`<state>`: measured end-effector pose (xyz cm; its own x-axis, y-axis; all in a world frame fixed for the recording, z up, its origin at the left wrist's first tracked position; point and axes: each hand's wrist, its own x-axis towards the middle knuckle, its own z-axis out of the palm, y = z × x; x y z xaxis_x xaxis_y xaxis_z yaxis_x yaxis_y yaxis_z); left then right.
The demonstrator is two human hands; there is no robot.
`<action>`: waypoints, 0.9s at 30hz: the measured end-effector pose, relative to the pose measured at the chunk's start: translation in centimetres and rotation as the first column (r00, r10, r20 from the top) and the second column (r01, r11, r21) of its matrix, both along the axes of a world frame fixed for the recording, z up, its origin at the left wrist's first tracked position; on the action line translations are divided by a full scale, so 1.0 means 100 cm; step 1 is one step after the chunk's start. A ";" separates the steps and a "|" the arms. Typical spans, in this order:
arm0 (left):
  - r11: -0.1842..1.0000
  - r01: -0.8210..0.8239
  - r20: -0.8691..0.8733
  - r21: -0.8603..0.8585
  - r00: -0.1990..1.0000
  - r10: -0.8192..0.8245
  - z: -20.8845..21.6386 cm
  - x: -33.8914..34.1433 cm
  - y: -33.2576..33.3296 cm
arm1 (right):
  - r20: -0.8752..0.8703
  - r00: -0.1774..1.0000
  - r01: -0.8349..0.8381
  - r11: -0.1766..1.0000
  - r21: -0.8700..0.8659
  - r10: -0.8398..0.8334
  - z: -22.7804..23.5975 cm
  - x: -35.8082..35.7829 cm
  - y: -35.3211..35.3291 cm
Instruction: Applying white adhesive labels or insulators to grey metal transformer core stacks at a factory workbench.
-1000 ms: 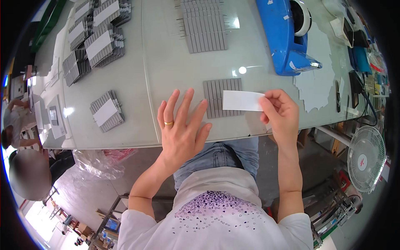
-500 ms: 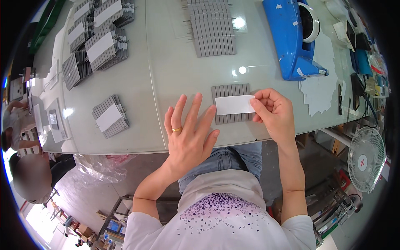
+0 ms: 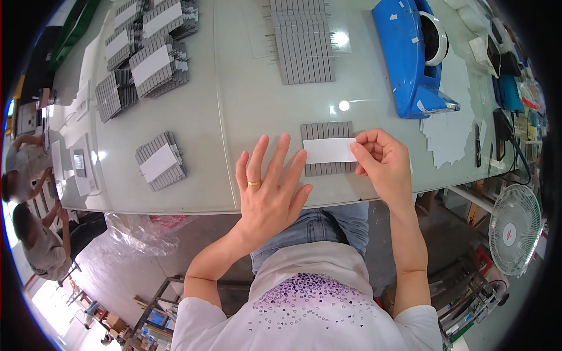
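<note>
A white rectangular strip [image 3: 329, 151], paper-like, lies across the middle of a small bundle of grey slats [image 3: 328, 130] near the table's front edge. The strip's right end is pinched between thumb and fingers of my right hand [image 3: 385, 164]. At its left end, the index fingertip of my left hand [image 3: 269, 190] touches or almost touches the corner. That hand's other fingers are spread over the table, and a gold ring is on one of them. Part of the bundle's right edge is hidden behind my right fingers.
Grey slats [image 3: 304, 52] lie in rows at the back middle. A blue tape dispenser [image 3: 404, 64] with a white roll stands back right. One banded bundle [image 3: 160, 162] lies left; several more [image 3: 153, 67] are stacked behind it. A fan [image 3: 514, 231] stands right; other people sit far left.
My hands keep nearly the same pose on the strip. The whole view has shifted slightly, and the people at the far left appear in different positions.
</note>
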<state>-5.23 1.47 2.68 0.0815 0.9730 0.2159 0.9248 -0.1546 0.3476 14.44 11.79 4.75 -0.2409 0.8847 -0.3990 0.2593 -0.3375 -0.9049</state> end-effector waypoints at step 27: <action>0.969 0.215 0.987 -0.123 -0.073 0.142 0.014 0.155 0.115 | 0.402 0.890 -0.114 0.746 0.657 -0.218 0.017 0.117 0.115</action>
